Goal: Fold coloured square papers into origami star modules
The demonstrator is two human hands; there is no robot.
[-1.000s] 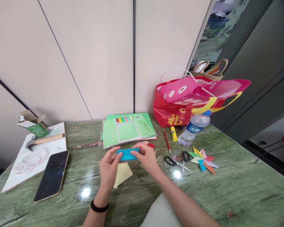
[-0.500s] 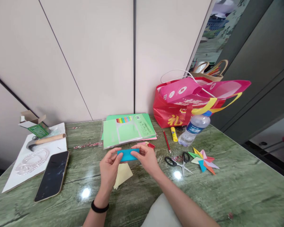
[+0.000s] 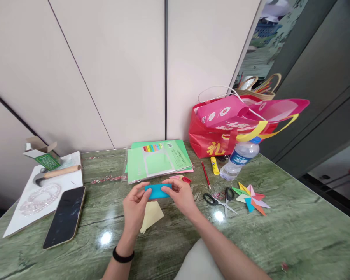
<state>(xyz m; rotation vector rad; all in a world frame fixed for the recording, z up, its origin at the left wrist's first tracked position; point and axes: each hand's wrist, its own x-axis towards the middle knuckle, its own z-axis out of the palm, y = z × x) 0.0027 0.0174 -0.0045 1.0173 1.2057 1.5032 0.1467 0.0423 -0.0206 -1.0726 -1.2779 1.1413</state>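
Observation:
Both hands hold a narrow folded strip of blue paper (image 3: 158,192) above the table. My left hand (image 3: 136,202) pinches its left end between thumb and fingers. The right end is pinched by my right hand (image 3: 179,194), its thumb lying across the near face. Beneath the hands, a pale yellow sheet of paper (image 3: 152,217) rests on the tabletop, partly covered by my left hand. Just behind the right hand are some small pink and red folded paper pieces (image 3: 185,178). A multicoloured folded paper star (image 3: 251,197) lies to the right, beside open black-handled scissors (image 3: 221,200).
A green pack of paper (image 3: 157,161) lies behind my hands. On the right are a red pencil (image 3: 205,174), a glue stick (image 3: 214,165), a water bottle (image 3: 237,161) and a red bag (image 3: 202,136). Leftward are a phone (image 3: 64,217), a hammer (image 3: 58,173), bead strands (image 3: 41,199) and a small box (image 3: 46,157).

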